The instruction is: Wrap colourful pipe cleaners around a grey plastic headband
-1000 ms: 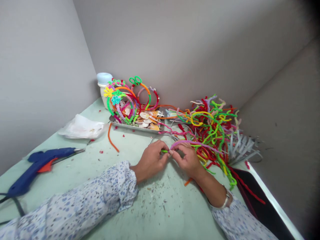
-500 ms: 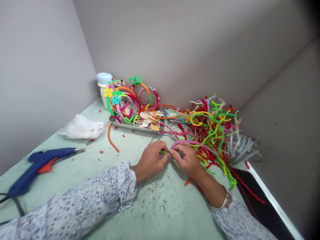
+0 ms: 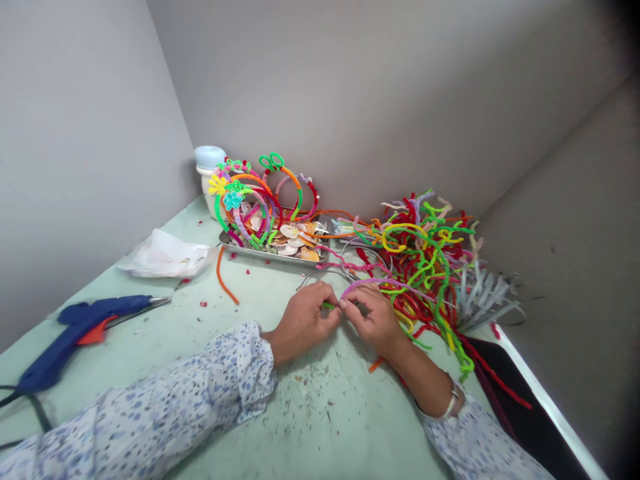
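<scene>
My left hand (image 3: 303, 320) and my right hand (image 3: 374, 319) meet at the middle of the pale green table (image 3: 165, 333). Both pinch with closed fingers. A short bright green pipe cleaner end (image 3: 329, 305) shows between the left fingertips. A pale purple pipe cleaner (image 3: 370, 285) arcs up from the right fingertips toward the right. The two ends touch where the thumbs meet. A big tangle of red, green, yellow and orange pipe cleaners (image 3: 425, 257) lies just right of my right hand.
A blue glue gun (image 3: 75, 330) lies at the left with its cord. A metal tray (image 3: 273, 252) of shells and colourful hoops stands at the back, a white jar (image 3: 207, 173) behind it. A plastic bag (image 3: 165, 253), grey strips (image 3: 483, 297) and a loose orange pipe cleaner (image 3: 223, 280) lie around.
Both hands stay pinched together at the same spot; the fingers shift only slightly on the pipe cleaners.
</scene>
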A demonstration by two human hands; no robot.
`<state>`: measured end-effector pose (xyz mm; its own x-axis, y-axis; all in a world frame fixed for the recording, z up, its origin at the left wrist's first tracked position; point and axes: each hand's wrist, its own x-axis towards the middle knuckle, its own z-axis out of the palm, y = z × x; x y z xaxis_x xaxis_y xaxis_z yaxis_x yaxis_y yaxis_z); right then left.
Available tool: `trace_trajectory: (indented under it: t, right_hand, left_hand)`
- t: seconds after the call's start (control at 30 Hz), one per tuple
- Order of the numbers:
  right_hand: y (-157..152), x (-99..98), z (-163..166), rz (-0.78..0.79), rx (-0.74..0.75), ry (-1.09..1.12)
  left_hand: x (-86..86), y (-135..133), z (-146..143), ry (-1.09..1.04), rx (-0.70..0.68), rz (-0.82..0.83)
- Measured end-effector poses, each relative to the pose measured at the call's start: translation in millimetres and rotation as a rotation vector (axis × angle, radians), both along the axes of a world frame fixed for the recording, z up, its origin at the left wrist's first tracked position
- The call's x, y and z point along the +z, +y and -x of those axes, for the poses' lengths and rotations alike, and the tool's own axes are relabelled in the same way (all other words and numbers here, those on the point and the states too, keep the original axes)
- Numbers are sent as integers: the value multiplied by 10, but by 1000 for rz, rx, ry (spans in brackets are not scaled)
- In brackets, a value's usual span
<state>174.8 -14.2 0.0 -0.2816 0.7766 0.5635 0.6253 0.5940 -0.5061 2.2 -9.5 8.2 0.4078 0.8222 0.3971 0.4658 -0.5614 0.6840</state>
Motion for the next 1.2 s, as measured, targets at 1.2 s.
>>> trace_trajectory:
  t: [1.2]
  right_hand:
    - [17,-12,-3,56,23,51]
  left_hand:
    - [-18,-6,1,-60,-28,80]
